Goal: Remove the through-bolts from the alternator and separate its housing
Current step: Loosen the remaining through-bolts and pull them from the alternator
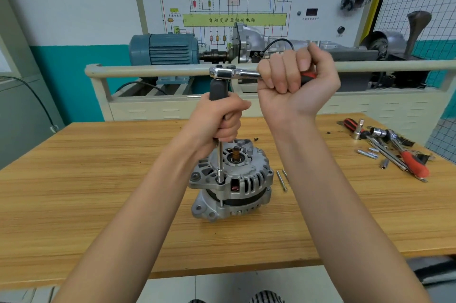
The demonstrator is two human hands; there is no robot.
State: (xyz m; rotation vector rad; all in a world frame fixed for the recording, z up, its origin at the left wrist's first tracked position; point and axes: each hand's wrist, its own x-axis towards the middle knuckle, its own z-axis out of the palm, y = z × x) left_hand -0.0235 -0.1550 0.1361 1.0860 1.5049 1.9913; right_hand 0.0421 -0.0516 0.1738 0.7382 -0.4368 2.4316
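Note:
A silver alternator (pixel 243 180) stands upright on the wooden table (pixel 98 179), its shaft end facing up. A long extension bar (pixel 219 162) rises from a through-bolt at the housing's front left edge. My left hand (pixel 222 120) grips the bar's dark sleeve just above the alternator. A chrome ratchet (pixel 230 72) sits on top of the bar, and my right hand (pixel 296 75) is curled round its red and black handle. Two removed through-bolts (pixel 282 180) lie on the table right of the alternator.
Loose sockets, extension pieces and a red-handled tool (pixel 394 147) lie scattered at the table's right end. Behind the table stands a training bench with a rail (pixel 148 71), a blue motor (pixel 164 48) and a wiring-diagram board (pixel 234 6).

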